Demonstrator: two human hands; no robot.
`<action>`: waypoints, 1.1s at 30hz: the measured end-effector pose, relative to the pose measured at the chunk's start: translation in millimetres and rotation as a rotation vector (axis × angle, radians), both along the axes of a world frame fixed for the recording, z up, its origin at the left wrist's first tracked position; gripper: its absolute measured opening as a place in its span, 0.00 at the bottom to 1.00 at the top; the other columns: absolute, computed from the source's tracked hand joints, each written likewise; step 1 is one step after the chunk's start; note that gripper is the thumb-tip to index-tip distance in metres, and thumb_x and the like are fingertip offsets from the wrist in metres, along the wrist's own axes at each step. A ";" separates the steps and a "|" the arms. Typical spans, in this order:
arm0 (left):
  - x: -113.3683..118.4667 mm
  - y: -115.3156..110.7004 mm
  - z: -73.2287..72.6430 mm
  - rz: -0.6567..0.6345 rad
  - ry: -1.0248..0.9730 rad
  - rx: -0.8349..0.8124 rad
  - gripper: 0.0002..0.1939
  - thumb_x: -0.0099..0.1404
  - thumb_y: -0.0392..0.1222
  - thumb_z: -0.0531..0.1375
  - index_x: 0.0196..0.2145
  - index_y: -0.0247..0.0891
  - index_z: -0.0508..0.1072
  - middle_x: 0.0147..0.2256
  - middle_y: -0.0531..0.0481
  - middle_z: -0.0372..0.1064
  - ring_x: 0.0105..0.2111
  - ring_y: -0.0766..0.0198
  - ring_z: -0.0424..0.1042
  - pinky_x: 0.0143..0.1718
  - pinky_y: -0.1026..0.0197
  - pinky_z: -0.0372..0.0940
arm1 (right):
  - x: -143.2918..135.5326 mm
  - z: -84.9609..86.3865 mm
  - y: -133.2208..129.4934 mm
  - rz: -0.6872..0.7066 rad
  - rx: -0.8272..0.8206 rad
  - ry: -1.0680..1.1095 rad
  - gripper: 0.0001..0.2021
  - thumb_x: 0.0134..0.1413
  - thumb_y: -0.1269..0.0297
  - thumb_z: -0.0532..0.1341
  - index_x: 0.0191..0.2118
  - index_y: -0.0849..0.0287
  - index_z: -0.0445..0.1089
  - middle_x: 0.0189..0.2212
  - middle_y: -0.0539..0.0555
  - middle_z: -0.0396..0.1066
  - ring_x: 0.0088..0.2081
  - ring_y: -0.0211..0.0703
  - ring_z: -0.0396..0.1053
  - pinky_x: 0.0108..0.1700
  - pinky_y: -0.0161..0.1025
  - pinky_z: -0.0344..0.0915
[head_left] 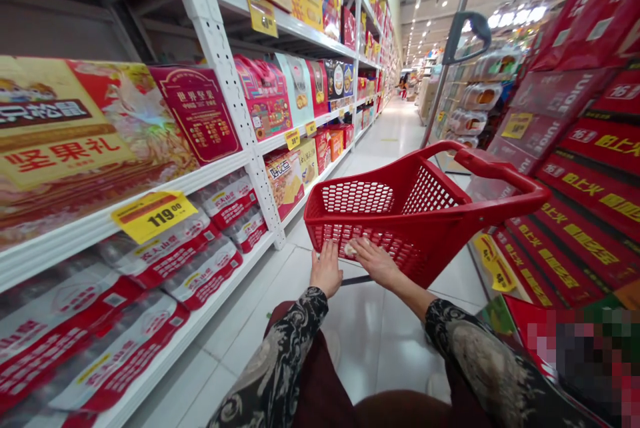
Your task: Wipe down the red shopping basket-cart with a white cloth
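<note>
A red plastic shopping cart [390, 215] with a perforated basket stands sideways in front of me, its handle towards the right. Against the lower left part of its side lies my left hand [327, 269], fingers stretched out and pointing up. My right hand [376, 263] is just to the right, its fingers reaching over the same side. Something small and whitish shows by the right fingertips, too small to make out. Inside the basket nothing is visible through the holes.
White shelves [215, 61] with boxed goods and packs of bottles [165, 255] line the left. Stacked red cartons [595, 195] rise at the right. A metal pole with a grey handle [467, 38] stands behind the cart. The tiled aisle [387, 125] runs ahead; a person is far off.
</note>
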State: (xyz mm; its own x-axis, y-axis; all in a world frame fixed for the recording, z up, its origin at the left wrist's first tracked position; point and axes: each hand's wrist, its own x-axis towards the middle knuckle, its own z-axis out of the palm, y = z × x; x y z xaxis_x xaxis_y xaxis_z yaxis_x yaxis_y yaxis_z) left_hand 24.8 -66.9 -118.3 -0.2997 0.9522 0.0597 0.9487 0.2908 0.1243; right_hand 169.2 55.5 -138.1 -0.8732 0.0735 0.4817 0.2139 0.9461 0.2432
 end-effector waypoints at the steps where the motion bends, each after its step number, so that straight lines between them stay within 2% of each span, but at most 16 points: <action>1: -3.2 -0.9 -0.8 0.017 0.002 0.009 0.36 0.59 0.39 0.53 0.63 0.31 0.48 0.66 0.39 0.40 0.65 0.55 0.41 0.62 0.41 0.42 | -7.7 5.3 -2.5 0.007 0.004 0.015 0.16 0.59 0.74 0.52 0.51 0.63 0.69 0.59 0.60 0.60 0.61 0.49 0.55 0.57 0.50 0.60; 5: -16.7 -2.1 2.9 0.119 -0.021 0.030 0.37 0.59 0.38 0.54 0.63 0.32 0.46 0.66 0.38 0.39 0.65 0.54 0.42 0.62 0.39 0.42 | -54.1 35.9 -7.8 0.010 0.028 0.104 0.20 0.59 0.73 0.52 0.56 0.61 0.63 0.61 0.58 0.56 0.63 0.49 0.51 0.62 0.50 0.54; 7: -21.9 -3.4 6.3 0.147 -0.040 0.028 0.37 0.58 0.37 0.54 0.63 0.33 0.46 0.66 0.38 0.39 0.65 0.54 0.42 0.61 0.39 0.43 | -74.2 45.3 -5.6 -0.010 0.035 0.117 0.20 0.59 0.73 0.52 0.56 0.62 0.63 0.61 0.58 0.56 0.63 0.50 0.52 0.62 0.52 0.53; 11: -27.5 -8.3 9.3 0.148 -0.043 0.032 0.36 0.58 0.37 0.53 0.63 0.31 0.48 0.65 0.37 0.41 0.65 0.54 0.43 0.62 0.39 0.43 | -88.2 47.9 8.8 0.014 0.087 0.081 0.19 0.60 0.71 0.53 0.56 0.59 0.63 0.61 0.57 0.56 0.62 0.52 0.52 0.62 0.58 0.50; 15: -31.1 -8.6 8.2 0.136 -0.030 0.025 0.35 0.58 0.38 0.52 0.63 0.31 0.48 0.65 0.37 0.41 0.65 0.54 0.43 0.62 0.40 0.43 | -86.7 49.6 24.7 0.081 0.130 0.040 0.18 0.60 0.71 0.53 0.55 0.57 0.64 0.61 0.56 0.56 0.63 0.50 0.52 0.63 0.56 0.49; 18: -34.0 -5.2 6.6 0.151 -0.013 0.023 0.35 0.59 0.38 0.52 0.63 0.31 0.48 0.65 0.38 0.41 0.65 0.53 0.43 0.62 0.40 0.43 | -87.2 42.3 25.9 0.094 0.127 0.019 0.18 0.60 0.72 0.53 0.55 0.61 0.65 0.61 0.57 0.57 0.63 0.50 0.52 0.64 0.53 0.50; 23: -35.9 -1.0 1.3 0.130 0.016 0.035 0.35 0.59 0.38 0.52 0.63 0.32 0.48 0.65 0.38 0.41 0.65 0.53 0.42 0.62 0.40 0.42 | -75.7 0.7 13.2 0.054 0.067 -0.080 0.17 0.58 0.73 0.53 0.52 0.67 0.67 0.55 0.60 0.66 0.58 0.50 0.61 0.60 0.49 0.58; 25: -35.7 0.5 0.4 0.114 0.015 0.035 0.35 0.59 0.38 0.52 0.63 0.32 0.48 0.65 0.38 0.40 0.65 0.54 0.42 0.62 0.40 0.41 | -71.8 -6.3 10.0 0.055 0.066 -0.089 0.15 0.59 0.72 0.54 0.50 0.67 0.69 0.53 0.60 0.67 0.56 0.50 0.63 0.59 0.50 0.60; 27: -35.3 2.8 1.4 0.116 0.009 0.032 0.36 0.59 0.37 0.53 0.63 0.31 0.47 0.65 0.38 0.40 0.65 0.54 0.41 0.62 0.40 0.41 | -75.0 1.2 9.3 0.080 0.074 -0.056 0.15 0.60 0.71 0.53 0.50 0.65 0.69 0.56 0.59 0.65 0.58 0.51 0.60 0.60 0.51 0.58; 30: -34.1 6.1 5.5 0.163 -0.013 0.025 0.37 0.58 0.37 0.53 0.63 0.29 0.46 0.65 0.37 0.40 0.65 0.53 0.41 0.62 0.40 0.41 | -92.9 28.2 12.4 0.070 0.068 0.025 0.17 0.60 0.70 0.52 0.53 0.63 0.67 0.60 0.58 0.58 0.63 0.52 0.52 0.62 0.54 0.53; 33: -32.5 6.5 8.8 0.181 -0.014 0.011 0.37 0.58 0.36 0.53 0.63 0.30 0.46 0.65 0.36 0.40 0.65 0.52 0.42 0.62 0.40 0.41 | -109.6 43.2 17.6 0.049 0.057 0.033 0.18 0.60 0.70 0.52 0.55 0.63 0.65 0.60 0.59 0.58 0.63 0.51 0.52 0.63 0.53 0.51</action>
State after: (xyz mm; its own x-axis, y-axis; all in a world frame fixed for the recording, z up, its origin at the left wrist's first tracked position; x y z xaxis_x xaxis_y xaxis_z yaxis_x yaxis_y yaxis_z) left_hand -7.7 -60.4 -109.6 -0.4670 0.8819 0.0646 0.8791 0.4552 0.1413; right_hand 59.6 73.2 -94.8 -0.8586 0.0022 0.5127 0.1761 0.9404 0.2909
